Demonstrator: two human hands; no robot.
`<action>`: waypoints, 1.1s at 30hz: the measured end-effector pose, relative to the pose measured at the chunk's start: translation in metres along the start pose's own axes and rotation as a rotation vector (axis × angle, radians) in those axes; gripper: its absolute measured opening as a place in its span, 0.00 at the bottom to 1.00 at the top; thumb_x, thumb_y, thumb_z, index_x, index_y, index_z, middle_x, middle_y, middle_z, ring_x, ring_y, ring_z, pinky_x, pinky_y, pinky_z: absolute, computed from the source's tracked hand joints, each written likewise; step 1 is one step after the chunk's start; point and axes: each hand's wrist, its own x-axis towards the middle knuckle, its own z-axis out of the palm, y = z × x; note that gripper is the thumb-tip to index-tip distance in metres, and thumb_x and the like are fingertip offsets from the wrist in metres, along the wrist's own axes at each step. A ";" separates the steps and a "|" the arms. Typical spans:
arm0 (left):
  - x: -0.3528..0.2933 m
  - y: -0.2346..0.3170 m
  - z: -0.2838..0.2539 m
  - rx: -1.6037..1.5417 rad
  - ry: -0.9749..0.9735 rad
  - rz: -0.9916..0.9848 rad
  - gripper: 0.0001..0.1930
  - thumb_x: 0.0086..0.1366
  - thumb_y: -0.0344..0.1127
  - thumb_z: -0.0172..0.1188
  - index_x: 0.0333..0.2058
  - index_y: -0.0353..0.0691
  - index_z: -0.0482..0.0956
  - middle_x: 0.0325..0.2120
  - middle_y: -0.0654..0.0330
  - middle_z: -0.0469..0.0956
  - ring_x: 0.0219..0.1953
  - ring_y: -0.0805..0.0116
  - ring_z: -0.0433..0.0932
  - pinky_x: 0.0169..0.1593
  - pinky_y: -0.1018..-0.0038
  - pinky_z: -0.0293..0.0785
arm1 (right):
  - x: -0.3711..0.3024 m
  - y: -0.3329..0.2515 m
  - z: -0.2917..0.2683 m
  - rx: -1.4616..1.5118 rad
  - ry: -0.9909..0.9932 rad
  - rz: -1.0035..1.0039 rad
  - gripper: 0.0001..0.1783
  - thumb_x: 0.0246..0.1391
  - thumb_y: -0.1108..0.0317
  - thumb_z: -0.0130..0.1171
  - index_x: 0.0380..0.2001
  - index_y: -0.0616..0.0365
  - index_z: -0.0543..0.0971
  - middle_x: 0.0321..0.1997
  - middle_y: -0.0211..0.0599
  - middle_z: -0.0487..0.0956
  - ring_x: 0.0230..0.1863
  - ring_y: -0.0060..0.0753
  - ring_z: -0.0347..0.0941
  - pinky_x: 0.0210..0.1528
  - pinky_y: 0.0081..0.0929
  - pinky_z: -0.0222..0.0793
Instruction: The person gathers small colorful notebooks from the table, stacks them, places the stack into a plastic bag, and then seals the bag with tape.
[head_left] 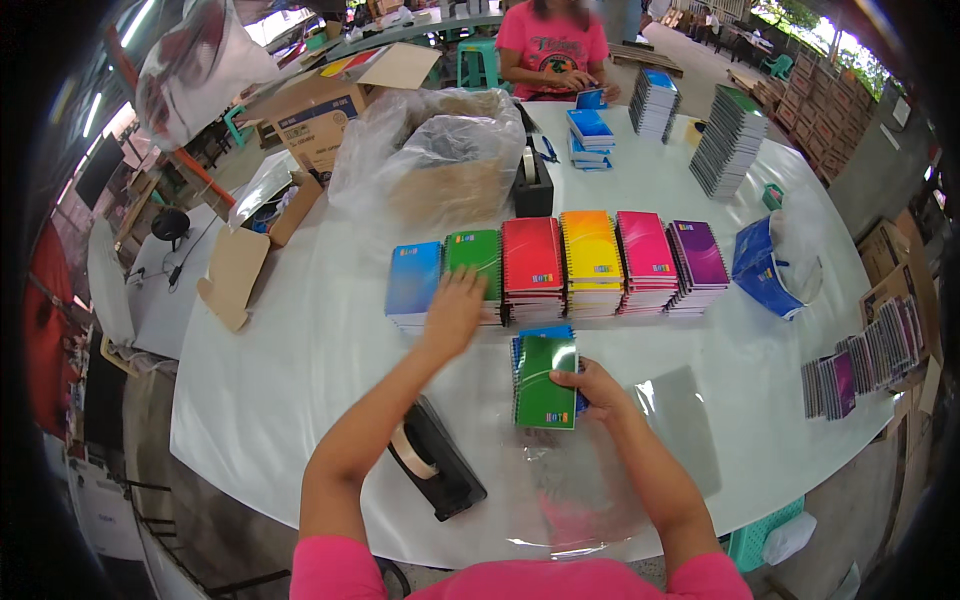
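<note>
Across the white table [280, 400], near the middle, the right hand [597, 388] pinches a green notebook [547, 385] over a blue notebook [548, 331] — two colours seemingly gathered. The left hand [457, 312] lies loosely spread on the farther green stack [475, 247], gripping nothing visible; red, yellow, pink and purple stacks [590, 245] seem not yet added.

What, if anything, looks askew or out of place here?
The green notebook in the right hand sits out of line with the blue notebook behind it, whose edge sticks out at the top. It looks odd against the fairly neat row of six notebook stacks.
</note>
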 end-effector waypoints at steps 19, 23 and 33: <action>0.062 0.056 0.017 -0.016 0.239 0.159 0.16 0.49 0.33 0.55 0.38 0.35 0.72 0.31 0.54 0.74 0.35 0.59 0.71 0.38 0.64 0.66 | -0.031 -0.003 -0.057 0.428 -0.009 0.039 0.25 0.53 0.65 0.53 0.52 0.64 0.64 0.49 0.44 0.72 0.48 0.39 0.71 0.49 0.36 0.70; 0.016 0.140 -0.009 -0.299 -0.237 0.566 0.15 0.45 0.33 0.59 0.35 0.38 0.73 0.29 0.55 0.75 0.37 0.58 0.73 0.42 0.65 0.68 | -0.036 -0.004 -0.067 0.490 -0.077 -0.012 0.26 0.48 0.67 0.59 0.51 0.61 0.65 0.47 0.42 0.73 0.47 0.36 0.72 0.48 0.34 0.71; 0.112 0.120 0.046 -0.204 -0.076 0.117 0.13 0.50 0.27 0.55 0.37 0.38 0.73 0.36 0.54 0.74 0.47 0.57 0.70 0.53 0.62 0.61 | -0.078 -0.015 -0.079 0.314 0.117 -0.109 0.30 0.51 0.57 0.55 0.54 0.60 0.62 0.50 0.43 0.71 0.50 0.39 0.70 0.53 0.39 0.67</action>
